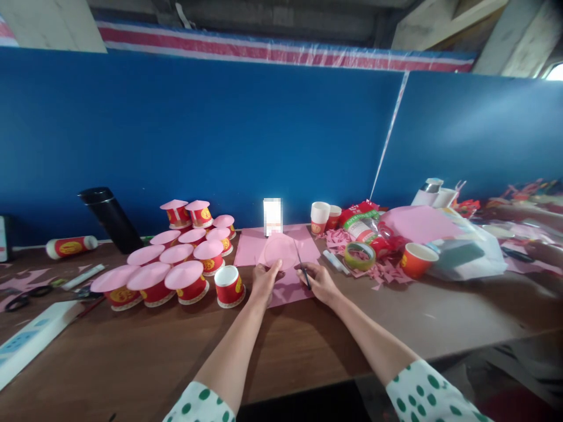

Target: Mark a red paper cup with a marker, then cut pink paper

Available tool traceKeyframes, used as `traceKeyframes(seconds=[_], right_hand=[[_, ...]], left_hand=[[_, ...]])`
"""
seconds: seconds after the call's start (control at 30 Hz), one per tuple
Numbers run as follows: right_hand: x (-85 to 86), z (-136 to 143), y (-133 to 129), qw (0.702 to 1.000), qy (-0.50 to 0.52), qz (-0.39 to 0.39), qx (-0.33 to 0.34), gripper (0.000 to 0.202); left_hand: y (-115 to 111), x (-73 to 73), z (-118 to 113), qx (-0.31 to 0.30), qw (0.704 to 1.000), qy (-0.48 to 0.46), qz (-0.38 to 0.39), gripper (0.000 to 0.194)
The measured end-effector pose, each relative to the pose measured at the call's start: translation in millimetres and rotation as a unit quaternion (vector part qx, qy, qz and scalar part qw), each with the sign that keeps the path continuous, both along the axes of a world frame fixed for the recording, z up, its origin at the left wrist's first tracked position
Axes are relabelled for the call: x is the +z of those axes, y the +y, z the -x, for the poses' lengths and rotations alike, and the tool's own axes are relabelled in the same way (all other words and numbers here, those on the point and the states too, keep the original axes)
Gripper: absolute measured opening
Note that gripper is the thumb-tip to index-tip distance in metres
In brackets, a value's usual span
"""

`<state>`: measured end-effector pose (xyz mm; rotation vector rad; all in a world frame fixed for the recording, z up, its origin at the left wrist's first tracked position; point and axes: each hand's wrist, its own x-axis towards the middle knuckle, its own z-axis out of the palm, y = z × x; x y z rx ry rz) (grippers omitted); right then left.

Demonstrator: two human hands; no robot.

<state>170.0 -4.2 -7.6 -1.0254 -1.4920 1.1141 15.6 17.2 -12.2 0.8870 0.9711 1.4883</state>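
My left hand (266,278) is closed on a piece of pink paper (279,251), thumb on top, with a rounded outline visible on it. In my right hand (323,282) is a pair of dark-handled scissors (305,275), the thin blades pointing away from me along the paper's right side. Whether the blades are apart I cannot tell. Under both hands lie larger pink sheets (250,249). Left of my left hand stands a red paper cup (229,287) without a cone top. Beyond it are several red cups with pink paper cones (187,275) on them.
A black bottle (109,220) leans behind the cups; a white power strip (37,340) lies at left. On the right are a tape roll (359,256), pink scraps (389,272), an orange cup (417,259) and plastic bags (468,252). A lit screen (272,217) stands before the blue partition (246,135).
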Motion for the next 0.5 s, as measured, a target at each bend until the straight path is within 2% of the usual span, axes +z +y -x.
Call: traceKeyframes(seconds=[0.33, 0.5], right_hand=[[-1.2, 0.7, 0.1, 1.000, -0.001, 0.019, 0.001, 0.036], [-0.8, 0.9, 0.2, 1.000, 0.002, 0.020, 0.007, 0.033]], left_hand=[[-1.3, 2.3, -0.8, 0.024, 1.000, -0.003, 0.013, 0.041], [-1.2, -0.8, -1.0, 0.011, 1.000, 0.004, 0.012, 0.043]])
